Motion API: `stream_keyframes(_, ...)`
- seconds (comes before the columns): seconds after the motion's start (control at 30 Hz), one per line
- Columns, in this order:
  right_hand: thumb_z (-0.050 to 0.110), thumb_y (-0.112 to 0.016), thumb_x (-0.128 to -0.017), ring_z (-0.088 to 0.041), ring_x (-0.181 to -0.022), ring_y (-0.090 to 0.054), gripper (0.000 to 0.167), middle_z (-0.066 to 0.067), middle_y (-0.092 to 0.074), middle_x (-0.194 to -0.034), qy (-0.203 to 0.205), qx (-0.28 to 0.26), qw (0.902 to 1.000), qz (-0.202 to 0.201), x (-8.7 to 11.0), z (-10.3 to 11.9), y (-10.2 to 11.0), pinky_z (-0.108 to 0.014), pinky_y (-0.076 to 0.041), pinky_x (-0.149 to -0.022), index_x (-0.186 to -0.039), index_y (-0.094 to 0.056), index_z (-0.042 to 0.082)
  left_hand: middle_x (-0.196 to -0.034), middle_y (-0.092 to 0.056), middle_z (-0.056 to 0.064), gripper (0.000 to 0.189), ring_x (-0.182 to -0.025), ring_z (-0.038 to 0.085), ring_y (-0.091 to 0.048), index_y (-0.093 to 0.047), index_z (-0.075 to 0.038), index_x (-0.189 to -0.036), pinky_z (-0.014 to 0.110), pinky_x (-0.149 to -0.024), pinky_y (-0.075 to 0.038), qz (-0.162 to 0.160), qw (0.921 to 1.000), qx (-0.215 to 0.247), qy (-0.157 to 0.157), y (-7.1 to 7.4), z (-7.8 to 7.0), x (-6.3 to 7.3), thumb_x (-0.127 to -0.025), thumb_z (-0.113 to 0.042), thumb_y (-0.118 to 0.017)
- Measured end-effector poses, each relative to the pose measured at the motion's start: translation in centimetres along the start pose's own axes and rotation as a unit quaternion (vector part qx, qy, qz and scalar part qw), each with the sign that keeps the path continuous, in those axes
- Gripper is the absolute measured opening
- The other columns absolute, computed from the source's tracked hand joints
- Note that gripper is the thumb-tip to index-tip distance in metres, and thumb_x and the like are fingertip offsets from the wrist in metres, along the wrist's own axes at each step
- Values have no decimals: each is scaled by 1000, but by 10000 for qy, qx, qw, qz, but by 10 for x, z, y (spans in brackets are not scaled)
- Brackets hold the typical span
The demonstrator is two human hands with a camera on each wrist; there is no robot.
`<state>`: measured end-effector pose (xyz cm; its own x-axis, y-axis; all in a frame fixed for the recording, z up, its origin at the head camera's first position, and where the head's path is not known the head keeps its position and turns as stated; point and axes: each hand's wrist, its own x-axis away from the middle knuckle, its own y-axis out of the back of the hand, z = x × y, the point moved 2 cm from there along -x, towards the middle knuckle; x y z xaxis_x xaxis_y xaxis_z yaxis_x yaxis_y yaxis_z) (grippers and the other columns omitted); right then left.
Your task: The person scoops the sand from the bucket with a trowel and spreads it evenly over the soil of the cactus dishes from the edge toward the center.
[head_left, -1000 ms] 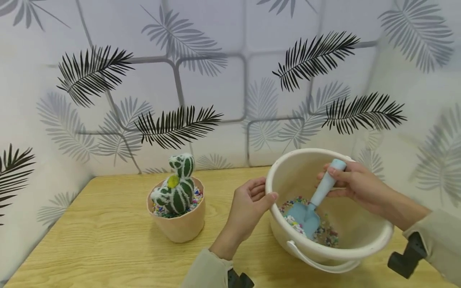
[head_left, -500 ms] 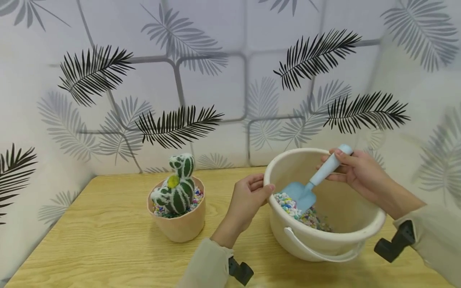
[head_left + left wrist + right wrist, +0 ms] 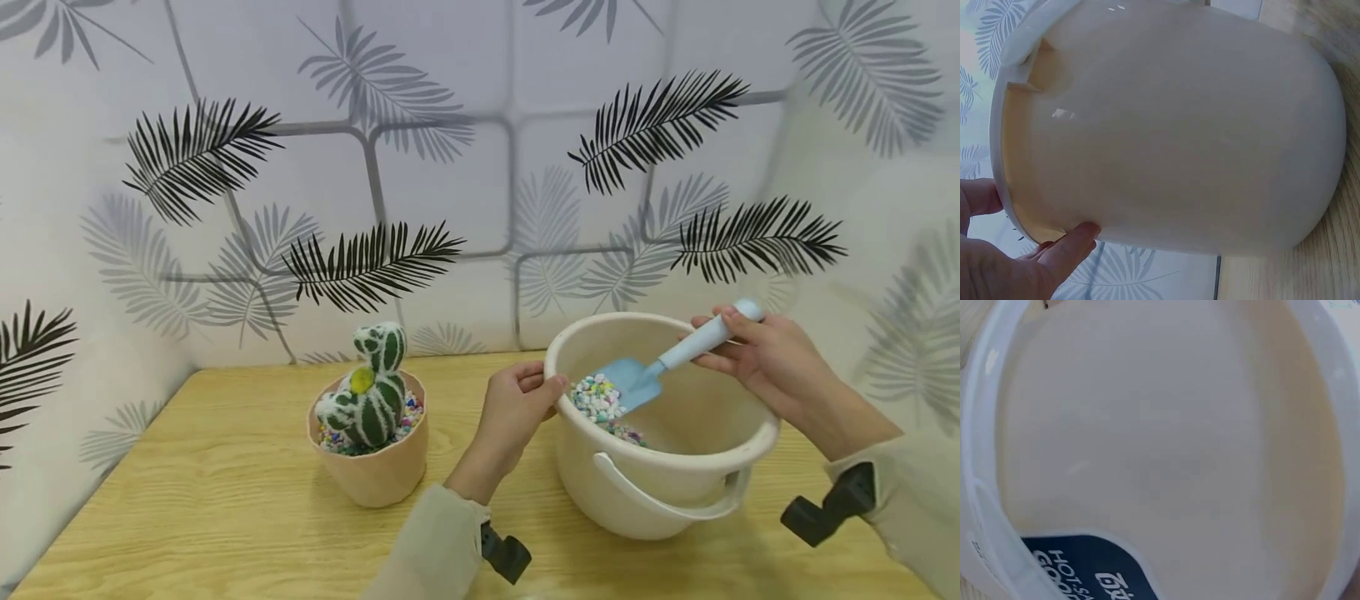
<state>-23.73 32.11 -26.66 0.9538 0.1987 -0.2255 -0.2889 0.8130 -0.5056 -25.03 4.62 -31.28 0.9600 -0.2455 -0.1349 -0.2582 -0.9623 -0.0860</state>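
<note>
A cream bucket [image 3: 637,500] stands on the wooden table at the right. My left hand [image 3: 513,408] grips its left rim; in the left wrist view the thumb and fingers lie on either side of that rim. My right hand [image 3: 780,362] holds a light blue toy shovel [image 3: 701,343] by its handle, over the bucket's opening. The blade points down left into the bucket, at a heap of small coloured pebbles [image 3: 597,398] by the left wall. In the right wrist view, the bucket's outer wall [image 3: 1147,444] fills most of the picture, and the shovel is hidden.
Left of my left hand, a peach pot [image 3: 371,475] holds a striped green toy cactus [image 3: 378,408] with a yellow flower, set in coloured pebbles. The wooden tabletop [image 3: 202,483] meets a leaf-patterned wall [image 3: 450,192] at the back. The bucket's white handle [image 3: 660,500] hangs at its front.
The shovel has risen from deep in the bucket and its handle has swung up and right, lying flatter. The bucket has tipped somewhat, and the pebbles have gathered toward its left wall.
</note>
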Motion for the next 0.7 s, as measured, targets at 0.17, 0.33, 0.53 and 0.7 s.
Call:
stream_keyframes(0.17,4,-39,-100,-30,-91,-69,23,-18,-67,-95,77,-613,9981,-10,6,1,6,-44,-57,-78,-93,-59,-4,-113,-65,21,37,-99,25,-66,-57,8,-123,31,-81,-57,-114,9999,-124,-6,-1,1,-1,-92,-12,-62)
stream_keyframes(0.33,4,-35,-101,-35,-93,-68,25,-23,-65,-96,136,-1183,9928,86,6,2,7,-48,-56,-80,-96,-57,-8,-115,-65,20,37,-102,26,-66,-57,6,-123,30,-82,-57,-147,9998,-99,-60,0,3,0,-92,-14,-62)
stream_keyframes(0.53,6,-32,-102,-39,-96,-66,28,-25,-63,-97,180,-1598,9868,209,6,1,7,-51,-54,-83,-98,-54,-10,-120,-62,19,40,-107,27,-64,-54,5,-127,33,-84,-56,-265,9995,-75,-181,4,6,2,-92,-14,-62)
stream_keyframes(0.7,8,-32,-103,-44,-99,-64,23,-25,-60,-100,117,-1989,9799,74,8,2,10,-54,-53,-84,-103,-49,-7,-122,-61,19,41,-108,25,-63,-53,5,-128,34,-84,-56,-249,9992,-102,-298,7,8,4,-92,-13,-62)
